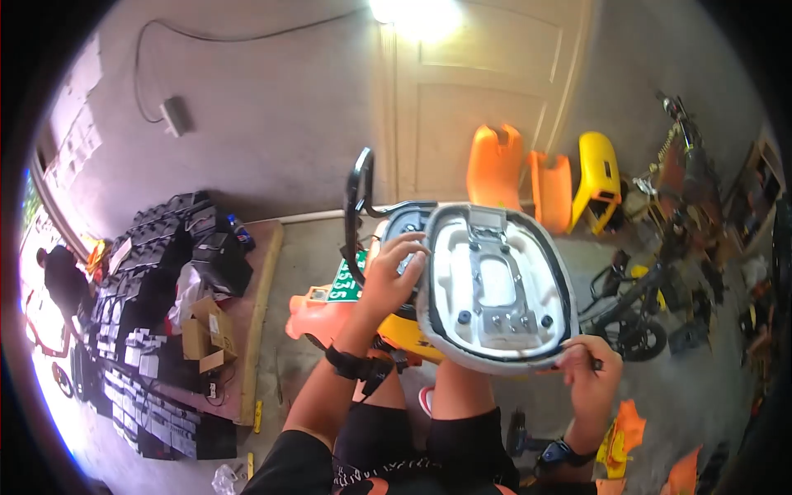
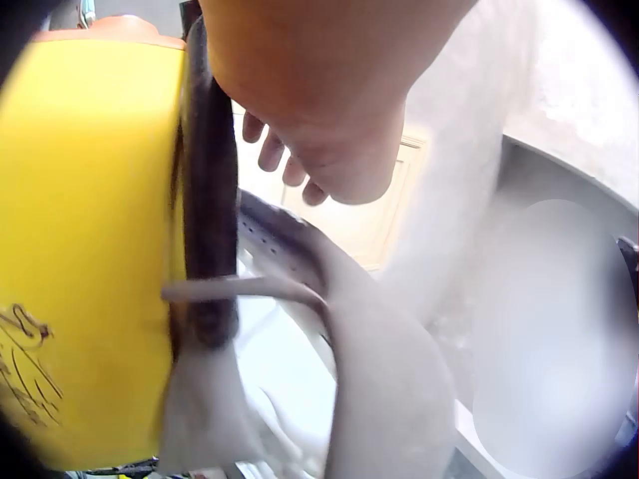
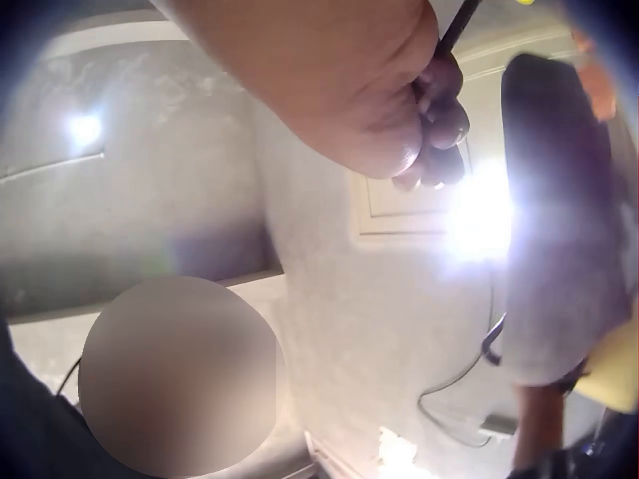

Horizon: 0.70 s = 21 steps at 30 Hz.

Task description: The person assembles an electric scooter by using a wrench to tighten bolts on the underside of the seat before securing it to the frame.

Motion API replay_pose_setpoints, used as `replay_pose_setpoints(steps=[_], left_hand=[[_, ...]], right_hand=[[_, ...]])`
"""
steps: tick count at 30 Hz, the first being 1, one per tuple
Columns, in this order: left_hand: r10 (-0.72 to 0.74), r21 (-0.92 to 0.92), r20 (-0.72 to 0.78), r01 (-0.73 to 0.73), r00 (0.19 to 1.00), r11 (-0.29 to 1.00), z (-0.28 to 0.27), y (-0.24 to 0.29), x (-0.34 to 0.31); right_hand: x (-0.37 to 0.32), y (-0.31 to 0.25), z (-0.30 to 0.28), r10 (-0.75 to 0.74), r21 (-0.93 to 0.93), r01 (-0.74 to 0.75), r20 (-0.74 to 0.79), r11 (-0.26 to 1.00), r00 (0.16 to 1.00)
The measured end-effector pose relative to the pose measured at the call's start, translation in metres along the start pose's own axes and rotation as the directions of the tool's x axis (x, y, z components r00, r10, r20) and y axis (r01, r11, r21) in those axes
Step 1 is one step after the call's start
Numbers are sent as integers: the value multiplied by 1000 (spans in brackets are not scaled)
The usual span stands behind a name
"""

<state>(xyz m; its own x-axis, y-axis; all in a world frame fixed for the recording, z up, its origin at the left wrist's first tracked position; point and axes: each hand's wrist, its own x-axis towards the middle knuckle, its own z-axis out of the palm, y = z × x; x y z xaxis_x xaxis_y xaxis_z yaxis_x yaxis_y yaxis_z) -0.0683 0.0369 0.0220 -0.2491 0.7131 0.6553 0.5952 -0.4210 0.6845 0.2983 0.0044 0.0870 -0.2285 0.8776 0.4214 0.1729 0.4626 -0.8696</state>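
Observation:
A grey scooter seat [image 1: 423, 313] is tipped up in the head view, its pale underside with a metal bracket facing me. Under and left of it is the scooter's yellow body [image 2: 90, 249]. My left hand [image 1: 394, 276] is at the seat's left edge, fingertips right by the rim. In the left wrist view its fingers [image 2: 270, 152] are loosely bent. At the seat's lower right corner is my right hand [image 1: 592, 367], its curled fingers [image 3: 446, 120] gripping a slim dark rod [image 3: 458, 27]. The rod's kind is hidden by the hand.
A black rack bar [image 1: 357, 198] rises behind the seat's left side. Orange panels [image 1: 495, 169] and a yellow panel [image 1: 596, 177] stand by the door. Black battery-like blocks [image 1: 148, 264] and a cardboard box [image 1: 208, 334] crowd the left. A drill [image 1: 518, 435] lies on the floor.

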Motion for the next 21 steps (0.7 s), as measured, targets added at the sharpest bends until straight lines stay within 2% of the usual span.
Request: replay_pose_setpoints(steps=[2,3,4,6,7,8,9,10,11,13,14,18,19,21], left_hand=[[52,-53,-162,-61,985,997,-2,15,-14],[26,-122,-190,-49,981,991,-3,34,-30],[102,-61,-193,-116,976,991,-4,56,-46],[350,51,-73,-347,934,937,2,73,-74],[394,44,-54,-392,917,919,13,86,-84],[449,127,40,-450,893,884,20,94,-91],[474,218,39,-471,880,855,34,99,-94],[498,308,38,-484,866,819,46,102,-97],[493,320,21,-473,870,821,51,98,-101],[542,344,-53,-494,839,798,58,86,-99],[549,353,-66,-495,833,794,59,82,-94],[619,278,-193,-563,761,778,43,86,-54],[618,254,-193,-570,762,781,33,89,-42],[606,208,-218,-571,765,794,13,88,-21]], right_hand=[[2,18,-13,136,-43,-144,-142,989,980],[5,27,-18,211,-37,-220,-159,975,964],[7,47,-25,268,-23,-275,-167,961,949],[12,77,-29,184,-257,-235,-207,938,961],[16,80,-26,239,-335,-301,-214,893,947],[20,76,-18,281,-334,-330,-187,883,941],[25,115,-18,291,-90,-304,-138,948,947],[30,152,-18,290,160,-274,-84,948,953],[32,137,-16,279,152,-267,-67,952,958],[33,103,-13,562,300,-556,75,775,824],[34,104,-10,517,323,-524,114,789,849],[26,110,-4,443,87,-459,156,884,883],[23,101,4,446,94,-465,169,881,879],[14,81,17,468,-11,-476,204,879,860]])
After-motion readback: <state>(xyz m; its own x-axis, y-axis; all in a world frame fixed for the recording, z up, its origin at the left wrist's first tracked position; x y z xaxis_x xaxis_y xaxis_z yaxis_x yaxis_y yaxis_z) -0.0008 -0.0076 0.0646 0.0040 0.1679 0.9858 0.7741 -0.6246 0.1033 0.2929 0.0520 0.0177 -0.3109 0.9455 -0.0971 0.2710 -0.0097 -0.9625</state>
